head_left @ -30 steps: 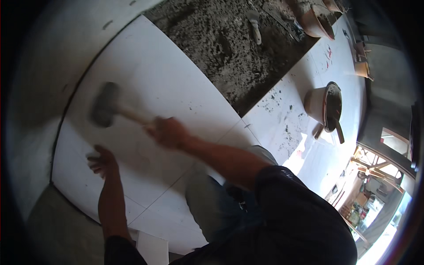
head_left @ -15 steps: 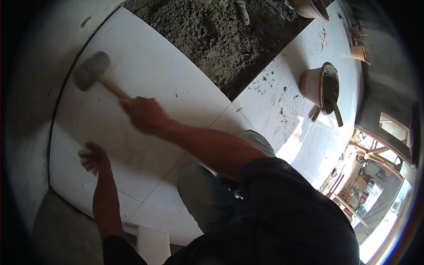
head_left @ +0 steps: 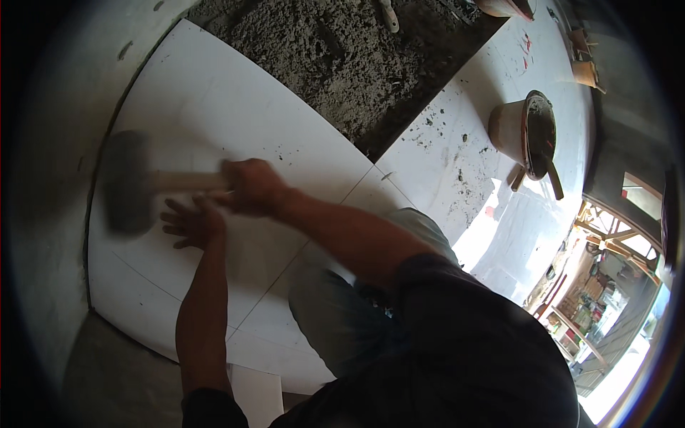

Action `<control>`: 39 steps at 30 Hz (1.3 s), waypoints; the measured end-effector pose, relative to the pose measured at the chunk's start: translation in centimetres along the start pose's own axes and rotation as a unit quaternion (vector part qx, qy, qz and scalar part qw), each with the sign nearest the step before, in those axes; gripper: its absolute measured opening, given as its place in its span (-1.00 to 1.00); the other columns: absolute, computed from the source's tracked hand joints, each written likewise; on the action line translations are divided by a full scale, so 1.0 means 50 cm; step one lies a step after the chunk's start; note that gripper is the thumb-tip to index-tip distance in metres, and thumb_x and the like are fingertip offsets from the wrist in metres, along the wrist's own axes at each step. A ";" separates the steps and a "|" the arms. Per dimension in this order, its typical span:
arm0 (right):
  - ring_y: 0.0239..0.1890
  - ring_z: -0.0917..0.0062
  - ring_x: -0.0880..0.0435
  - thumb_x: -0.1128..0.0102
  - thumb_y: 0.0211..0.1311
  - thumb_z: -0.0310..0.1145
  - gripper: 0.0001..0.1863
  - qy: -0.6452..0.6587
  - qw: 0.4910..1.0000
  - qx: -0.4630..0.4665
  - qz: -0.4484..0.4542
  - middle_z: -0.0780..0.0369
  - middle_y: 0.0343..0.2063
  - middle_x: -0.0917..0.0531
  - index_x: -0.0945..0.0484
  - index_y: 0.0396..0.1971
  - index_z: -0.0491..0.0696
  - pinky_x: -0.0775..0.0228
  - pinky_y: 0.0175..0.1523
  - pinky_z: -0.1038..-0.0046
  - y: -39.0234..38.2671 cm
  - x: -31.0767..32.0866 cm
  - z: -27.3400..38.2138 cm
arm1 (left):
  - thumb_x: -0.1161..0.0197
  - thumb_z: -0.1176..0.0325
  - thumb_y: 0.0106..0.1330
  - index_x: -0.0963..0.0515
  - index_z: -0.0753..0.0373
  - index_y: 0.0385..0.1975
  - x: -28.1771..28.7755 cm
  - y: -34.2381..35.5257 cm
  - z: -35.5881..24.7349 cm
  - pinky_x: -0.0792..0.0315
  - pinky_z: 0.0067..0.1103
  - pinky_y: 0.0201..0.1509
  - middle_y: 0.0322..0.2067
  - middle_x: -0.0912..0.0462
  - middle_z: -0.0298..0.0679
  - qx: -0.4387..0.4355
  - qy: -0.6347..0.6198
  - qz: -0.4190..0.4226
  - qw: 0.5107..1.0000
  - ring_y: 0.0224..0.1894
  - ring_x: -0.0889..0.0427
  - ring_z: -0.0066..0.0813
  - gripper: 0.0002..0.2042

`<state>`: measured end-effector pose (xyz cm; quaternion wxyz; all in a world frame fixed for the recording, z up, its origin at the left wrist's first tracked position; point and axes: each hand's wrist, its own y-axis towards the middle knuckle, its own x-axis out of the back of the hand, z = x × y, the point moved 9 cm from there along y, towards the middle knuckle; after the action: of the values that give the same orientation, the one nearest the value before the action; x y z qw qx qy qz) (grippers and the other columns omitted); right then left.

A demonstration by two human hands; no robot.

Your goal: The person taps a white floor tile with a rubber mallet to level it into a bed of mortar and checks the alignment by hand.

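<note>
My right hand (head_left: 253,187) is wrapped round the wooden handle of a rubber mallet (head_left: 187,181). The mallet's dark head, smeared by motion, is near the wall over a large white floor tile (head_left: 235,93). Just below the handle, my left hand (head_left: 194,222) is spread with its fingers apart, over or on the same tile; whether it touches cannot be made out. A thin joint line runs between this tile and the neighbouring tiles near my knee.
Rough grey mortar (head_left: 321,64) fills the bed beyond the tile, with a trowel-like tool handle (head_left: 389,16) on it. A mortar-smeared bucket (head_left: 508,132) with tools stands on tiles at the right. A bare wall (head_left: 50,164) borders the left; mortar crumbs dot the tiles.
The mallet head has swung nearer to me along the wall and looks larger. My left hand has moved right and away from me, close to the handle. The view has shifted slightly.
</note>
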<state>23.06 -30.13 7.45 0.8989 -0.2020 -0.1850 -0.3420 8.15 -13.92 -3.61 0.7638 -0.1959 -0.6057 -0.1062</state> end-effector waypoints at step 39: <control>-0.39 -0.11 -0.61 0.06 0.31 0.09 -0.39 0.194 0.950 -0.238 -0.055 -0.16 -0.54 -0.58 -0.50 -0.45 -0.29 -0.45 -0.24 0.03 -0.138 0.075 -0.175 | 0.33 -0.21 0.36 0.16 0.03 0.41 -0.013 -0.010 -0.027 0.26 0.15 0.33 0.41 0.25 0.00 -0.025 -0.051 -0.026 0.998 0.43 0.28 0.13 -0.29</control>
<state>22.65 -41.17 3.40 0.8231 -0.3291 0.0686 -0.4577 9.00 -14.98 -4.40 0.7235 -0.2043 -0.6463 -0.1311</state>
